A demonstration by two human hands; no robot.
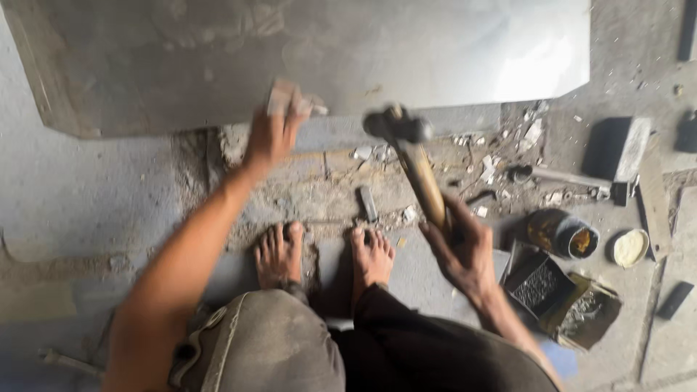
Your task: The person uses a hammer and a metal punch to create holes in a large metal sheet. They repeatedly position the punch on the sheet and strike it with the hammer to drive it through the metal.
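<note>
Bare feet [323,254] on gritty, cracked concrete floor [65,196]. Right hand [465,250], fingers wrapped tight round hammer [414,156] handle, head raised, blurred. Left hand [272,131] pinching small tool [279,94] against metal sheet [435,51] edge. Tins [570,236] and scraps [494,163] strewn rightward; beyond, sheet spread over floor.

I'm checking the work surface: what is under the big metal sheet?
The metal sheet lies on the rough floor, its near edge over a worn stone strip. The sheet hides whatever is beneath its middle.
</note>
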